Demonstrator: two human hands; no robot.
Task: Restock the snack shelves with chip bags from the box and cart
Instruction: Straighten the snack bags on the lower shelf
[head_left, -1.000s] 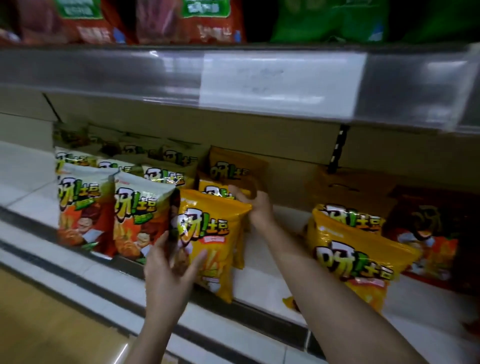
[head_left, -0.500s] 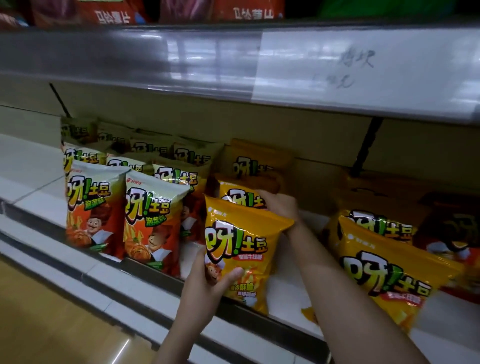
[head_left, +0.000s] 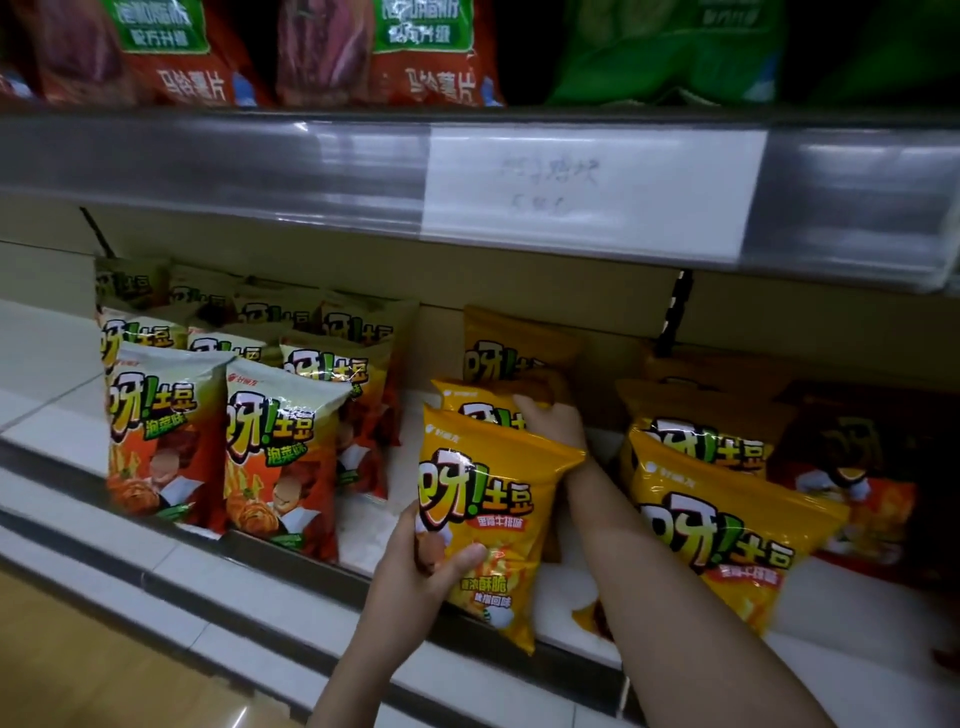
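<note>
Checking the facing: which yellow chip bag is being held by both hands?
The front yellow chip bag in the middle row: left hand grips its bottom, right hand its top.

There is one view only, from the camera on my head. It looks forward and slightly down, close to the lower shelf, which runs slantwise from the left edge to the lower right. The upper shelf's price rail crosses the top of the frame. My forearms enter from the bottom centre.
</note>
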